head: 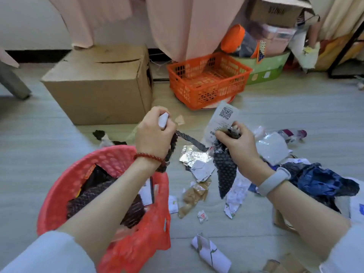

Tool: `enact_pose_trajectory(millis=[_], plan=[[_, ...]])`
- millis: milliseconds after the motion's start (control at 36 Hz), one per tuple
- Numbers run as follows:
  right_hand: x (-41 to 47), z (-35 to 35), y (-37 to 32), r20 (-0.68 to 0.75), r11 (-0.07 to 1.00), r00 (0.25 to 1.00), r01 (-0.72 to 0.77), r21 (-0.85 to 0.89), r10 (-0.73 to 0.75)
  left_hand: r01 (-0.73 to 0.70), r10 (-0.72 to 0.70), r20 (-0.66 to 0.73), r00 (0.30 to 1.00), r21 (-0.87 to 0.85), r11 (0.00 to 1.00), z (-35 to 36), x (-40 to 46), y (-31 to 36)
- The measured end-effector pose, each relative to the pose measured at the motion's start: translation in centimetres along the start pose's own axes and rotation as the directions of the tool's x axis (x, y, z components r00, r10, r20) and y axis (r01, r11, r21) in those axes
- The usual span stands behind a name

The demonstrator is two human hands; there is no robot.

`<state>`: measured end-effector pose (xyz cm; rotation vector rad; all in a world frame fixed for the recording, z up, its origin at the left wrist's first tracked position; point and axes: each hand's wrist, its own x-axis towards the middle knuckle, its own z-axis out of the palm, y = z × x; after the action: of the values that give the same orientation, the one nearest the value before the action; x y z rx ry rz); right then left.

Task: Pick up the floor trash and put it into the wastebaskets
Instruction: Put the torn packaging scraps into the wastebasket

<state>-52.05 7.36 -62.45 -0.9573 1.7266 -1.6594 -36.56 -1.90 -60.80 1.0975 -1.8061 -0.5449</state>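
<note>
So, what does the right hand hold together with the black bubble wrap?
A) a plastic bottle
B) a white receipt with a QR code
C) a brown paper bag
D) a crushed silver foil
B: the right hand pinches the white receipt with its QR code above the black bubble wrap, while foil, brown paper and bottle lie on the floor.

Place: a lived-in room at home, my storage corner.
Ahead of my left hand [155, 133]: a closed cardboard box [98, 83] on the pale plank floor [295, 103].
Beyond my right hand [236, 142]: an orange crate [208, 79], stacked household clutter.
Above both: pink fabric [187, 24] hanging down.
</note>
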Motion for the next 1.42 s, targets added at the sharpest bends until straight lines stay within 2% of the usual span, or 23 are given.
enact_pose_trajectory(millis=[139, 194, 222, 278, 333, 361, 389, 417, 444, 500, 556, 611, 667, 694, 778, 889, 944, 1000, 1111, 1222, 1333, 1417], plan=[[0.7, 6.8, -3.4, 0.045, 0.988, 0.997, 0.053, 0.144, -0.06, 0.099, -0.085, -0.096, 0.992, 0.151, 0.984, -7.6, 0.4, -3.8], [0.5, 9.3, -4.1, 0.057, 0.982, 0.996, 0.058, 0.181, -0.069, 0.111, -0.097, -0.078, 0.992, 0.211, 0.971, -9.5, -1.0, -6.0], [0.3, 10.5, -4.1, 0.073, 0.981, 0.995, 0.058, 0.183, -0.072, 0.103, -0.101, -0.019, 0.995, 0.237, 0.966, -10.1, -2.0, -7.1], [-0.4, 12.7, -3.7, 0.13, 0.984, 0.989, 0.044, 0.17, -0.066, 0.038, -0.135, 0.251, 0.959, 0.355, 0.934, -10.8, -4.0, -9.2], [-1.4, 14.6, -2.8, 0.232, 0.99, 0.972, 0.002, 0.143, -0.036, -0.049, -0.246, 0.515, 0.821, 0.493, 0.869, -11.0, -6.0, -11.0], [-2.1, 15.4, -2.3, 0.295, 0.994, 0.955, -0.016, 0.109, -0.017, -0.066, -0.297, 0.587, 0.753, 0.517, 0.854, -11.3, -6.7, -11.7], [-2.7, 16.0, -1.6, 0.36, 0.999, 0.933, -0.022, 0.05, 0.003, -0.055, -0.319, 0.62, 0.717, 0.506, 0.86, -11.6, -7.1, -12.4], [-3.3, 16.5, -1.0, 0.42, 1.0, 0.907, -0.019, -0.018, 0.025, -0.018, -0.316, 0.618, 0.72, 0.471, 0.882, -12.1, -7.2, -12.9], [-3.8, 16.9, -0.3, 0.464, 0.996, 0.885, 0.004, -0.092, 0.04, 0.033, -0.3, 0.586, 0.752, 0.422, 0.906, -12.8, -7.2, -13.2], [-4.5, 17.7, 0.9, 0.516, 0.959, 0.855, 0.107, -0.262, 0.045, 0.112, -0.242, 0.418, 0.875, 0.312, 0.943, -14.4, -6.7, -13.8], [-5.1, 18.5, 2.2, 0.583, 0.834, 0.811, 0.279, -0.476, 0.061, 0.2, -0.254, 0.199, 0.947, 0.254, 0.946, -15.8, -6.2, -14.7], [-5.8, 19.3, 3.5, 0.671, 0.571, 0.734, 0.508, -0.645, 0.105, 0.302, -0.333, 0.078, 0.94, 0.27, 0.914, -16.7, -5.8, -16.0], [-6.5, 20.1, 4.9, 0.772, 0.309, 0.633, 0.726, -0.614, 0.047, 0.379, -0.414, 0.067, 0.908, 0.288, 0.879, -17.1, -5.6, -17.3], [-6.9, 20.4, 5.5, 0.821, 0.223, 0.571, 0.8, -0.557, -0.002, 0.407, -0.445, 0.079, 0.892, 0.286, 0.867, -17.1, -5.7, -18.0], [-7.3, 21.2, 7.0, 0.919, 0.123, 0.392, 0.915, -0.385, -0.037, 0.41, -0.456, 0.133, 0.88, 0.273, 0.87, -16.7, -6.3, -19.2], [-6.8, 22.1, 9.6, 0.959, 0.038, 0.226, 0.971, -0.236, 0.17, 0.412, -0.474, 0.189, 0.86, 0.29, 0.864, -16.5, -7.0, -20.0], [-6.5, 22.8, 10.9, 0.939, 0.053, 0.191, 0.975, -0.214, 0.286, 0.415, -0.48, 0.196, 0.855, 0.296, 0.86, -16.5, -7.1, -20.2], [-6.7, 23.8, 12.1, 0.888, 0.085, 0.189, 0.966, -0.246, 0.42, 0.409, -0.472, 0.189, 0.861, 0.294, 0.864, -16.5, -7.3, -20.4], [-7.0, 25.3, 14.0, 0.831, 0.095, 0.216, 0.948, -0.305, 0.513, 0.398, -0.462, 0.167, 0.871, 0.314, 0.862, -16.5, -7.5, -20.5], [-6.6, 24.8, 13.0, 0.85, 0.148, 0.217, 0.935, -0.323, 0.48, 0.405, -0.474, 0.144, 0.869, 0.343, 0.847, -16.6, -7.3, -20.1], [-5.4, 23.2, 8.8, 0.875, 0.335, 0.226, 0.859, -0.386, 0.427, 0.389, -0.444, 0.047, 0.895, 0.406, 0.827, -16.2, -6.0, -19.0], [-4.0, 20.9, 4.9, 0.912, 0.508, 0.248, 0.768, -0.39, 0.325, 0.382, -0.412, 0.014, 0.911, 0.345, 0.857, -15.0, -4.0, -17.0]])
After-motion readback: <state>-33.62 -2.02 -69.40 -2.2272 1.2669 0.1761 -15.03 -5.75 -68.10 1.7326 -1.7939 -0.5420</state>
